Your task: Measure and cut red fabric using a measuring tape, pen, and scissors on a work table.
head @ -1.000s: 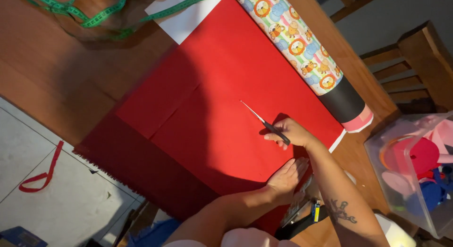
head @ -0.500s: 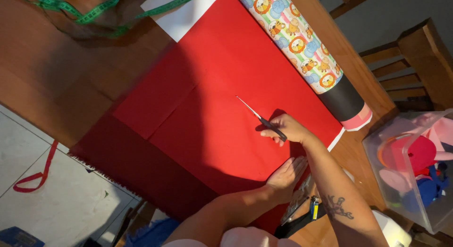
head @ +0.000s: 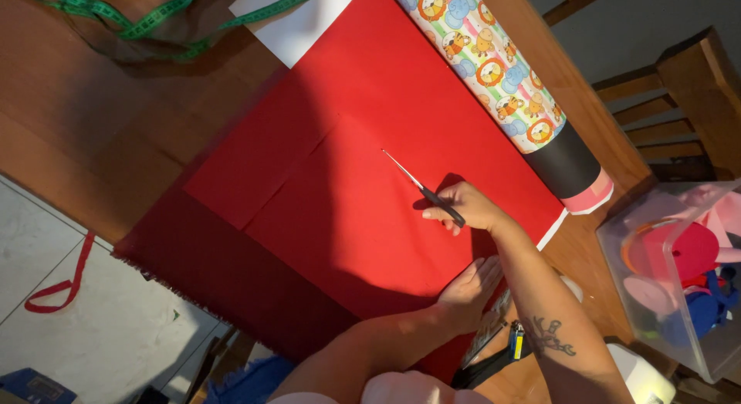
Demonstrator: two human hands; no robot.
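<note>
A pair of scissors (head: 421, 186) — slim silver blades, dark handles — lies over a large sheet of red paper (head: 363, 196) spread on the wooden desk (head: 93, 141). Its long axis runs diagonally, tips pointing up and to the left in the head view, handles wrapped in the right hand (head: 463, 207), whose fingers are closed around them. The blades look nearly together. The left hand (head: 467, 292) rests flat on the red paper near its lower edge, fingers spread, holding nothing. Beside the paper lies a roll of wrapping paper (head: 494, 72) printed with cartoon animals — a green measuring tape (head: 154, 14) curls at the desk's far end. A clear plastic box (head: 671, 273) sits at right.
</note>
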